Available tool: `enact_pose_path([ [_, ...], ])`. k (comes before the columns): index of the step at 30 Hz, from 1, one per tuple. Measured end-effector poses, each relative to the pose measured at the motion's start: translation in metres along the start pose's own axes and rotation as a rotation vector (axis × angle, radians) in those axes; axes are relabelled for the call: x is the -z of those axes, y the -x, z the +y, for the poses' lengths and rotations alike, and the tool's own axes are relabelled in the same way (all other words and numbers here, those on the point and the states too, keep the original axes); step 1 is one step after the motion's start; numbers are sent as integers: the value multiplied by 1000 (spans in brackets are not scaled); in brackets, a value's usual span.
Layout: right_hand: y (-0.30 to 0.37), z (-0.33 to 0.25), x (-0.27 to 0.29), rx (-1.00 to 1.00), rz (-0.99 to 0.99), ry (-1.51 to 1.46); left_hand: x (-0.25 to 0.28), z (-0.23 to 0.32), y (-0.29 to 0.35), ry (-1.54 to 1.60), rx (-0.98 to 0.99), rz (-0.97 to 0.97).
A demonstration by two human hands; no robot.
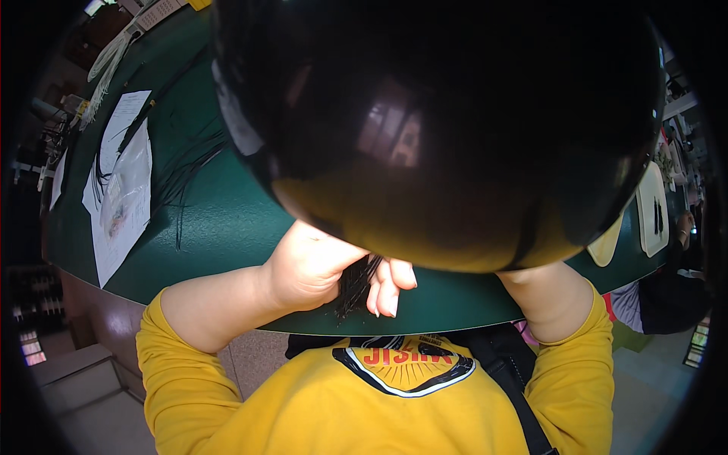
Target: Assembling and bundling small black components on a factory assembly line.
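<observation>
A bundle of thin black wires (pixel 353 292) hangs from my left hand (pixel 318 265), which is closed around it near the table's front edge. The wire tips point down toward me, while the rest of the bundle is hidden. A large glossy black dome (pixel 425 136), perhaps a lamp shade, covers the middle of the view and hides what lies beneath it. Only the forearm and wrist of my right hand (pixel 535 284) show at the dome's lower right; its fingers are out of sight behind the dome.
More black wires (pixel 186 171) lie loose on the green table (pixel 227 227), left of the dome. Beside them are paper sheets (pixel 114 246) and a clear plastic bag (pixel 127 189). White cables (pixel 110 64) sit far left. At right are a yellow tray (pixel 607 241), a white tray (pixel 651 208) and another person (pixel 671 299).
</observation>
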State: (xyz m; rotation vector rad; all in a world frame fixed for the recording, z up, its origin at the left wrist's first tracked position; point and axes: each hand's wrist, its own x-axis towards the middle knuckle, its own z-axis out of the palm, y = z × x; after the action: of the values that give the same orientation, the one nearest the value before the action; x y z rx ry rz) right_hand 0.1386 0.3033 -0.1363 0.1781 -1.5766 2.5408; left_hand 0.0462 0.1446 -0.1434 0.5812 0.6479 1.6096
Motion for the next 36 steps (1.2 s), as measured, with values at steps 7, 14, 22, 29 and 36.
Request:
enact_pose_path([
  [7,-6,0,-1,-53,-15,-24,-3,4,2,-116,17,72],
  [14,-12,3,4,-176,-127,-357,1,-4,3,-255,-74,150],
  [22,-3,-22,10,232,95,-45,1,-5,7,-508,-279,256],
  [29,-9,9,9,117,300,326,12,-12,0,-668,-336,168],
  [36,-11,12,4,68,73,418,-6,7,3,-390,21,180],
])
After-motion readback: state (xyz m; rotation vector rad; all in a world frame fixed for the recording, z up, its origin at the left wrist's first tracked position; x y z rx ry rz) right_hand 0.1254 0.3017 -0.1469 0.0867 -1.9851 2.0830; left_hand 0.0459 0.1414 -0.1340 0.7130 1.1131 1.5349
